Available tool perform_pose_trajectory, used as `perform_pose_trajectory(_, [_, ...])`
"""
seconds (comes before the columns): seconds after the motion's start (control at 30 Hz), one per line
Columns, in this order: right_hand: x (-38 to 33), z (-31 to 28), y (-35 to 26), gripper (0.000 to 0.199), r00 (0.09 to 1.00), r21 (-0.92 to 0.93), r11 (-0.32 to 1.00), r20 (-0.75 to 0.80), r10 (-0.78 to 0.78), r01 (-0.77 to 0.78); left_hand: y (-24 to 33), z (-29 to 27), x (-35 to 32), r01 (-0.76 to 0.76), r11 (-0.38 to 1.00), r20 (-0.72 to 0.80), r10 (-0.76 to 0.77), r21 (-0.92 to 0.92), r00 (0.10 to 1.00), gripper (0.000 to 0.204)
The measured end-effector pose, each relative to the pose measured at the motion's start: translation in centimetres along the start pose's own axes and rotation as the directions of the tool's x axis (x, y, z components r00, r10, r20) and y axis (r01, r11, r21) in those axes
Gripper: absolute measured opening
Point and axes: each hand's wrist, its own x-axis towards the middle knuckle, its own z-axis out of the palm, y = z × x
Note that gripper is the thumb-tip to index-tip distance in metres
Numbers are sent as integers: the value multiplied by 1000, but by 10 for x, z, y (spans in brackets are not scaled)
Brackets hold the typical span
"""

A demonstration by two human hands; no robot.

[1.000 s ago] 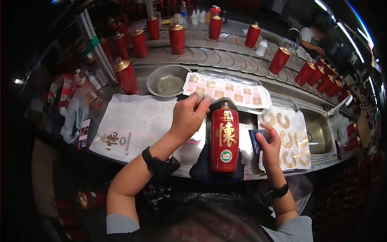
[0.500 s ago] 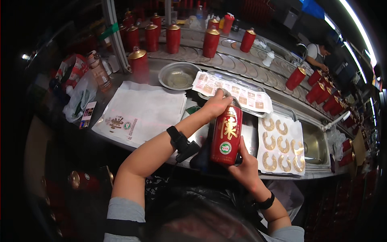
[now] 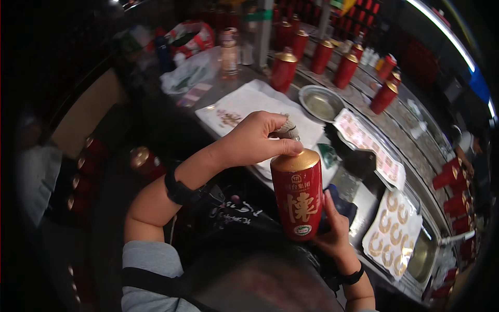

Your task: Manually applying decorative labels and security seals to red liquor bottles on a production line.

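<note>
A red bottle (image 3: 297, 190) with a gold shoulder and gold lettering stands nearly upright in front of me, held off the bench. My left hand (image 3: 252, 136) is closed at its neck from above, thumb and fingers bent around the top. A small greyish, rough-looking piece (image 3: 287, 129) shows at those fingertips; I cannot make out what it is. Low on the bottle's right side, my right hand (image 3: 333, 229) grips it near the base, its fingers partly hidden behind. A dark blue cloth (image 3: 343, 204) lies just beyond that hand.
White sheets (image 3: 260, 93) and a metal bowl (image 3: 322, 104) lie on the bench ahead. To the right are a strip of printed labels (image 3: 371, 145), a sheet of gold crescent stickers (image 3: 392, 234) and a sink (image 3: 422, 257). More red bottles (image 3: 284, 70) stand behind; others (image 3: 146, 161) are at lower left.
My view has swung left, so the bench appears shifted right. The bottle has come away from the label tray, and its gold shoulder now shows. Both hands still hold it.
</note>
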Motion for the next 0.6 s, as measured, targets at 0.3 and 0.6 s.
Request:
perform_pose_trajectory(0.3, [22,13,-31,80,959,350,900,204,195,-258,24,-23,-247,304,668,-635,329,680,699,17])
perform_pose_trajectory(0.6, [19,19,-30,65,864,333,803,289,412,-494,-80,-81,-472,953,205,-951,263,222,164,20])
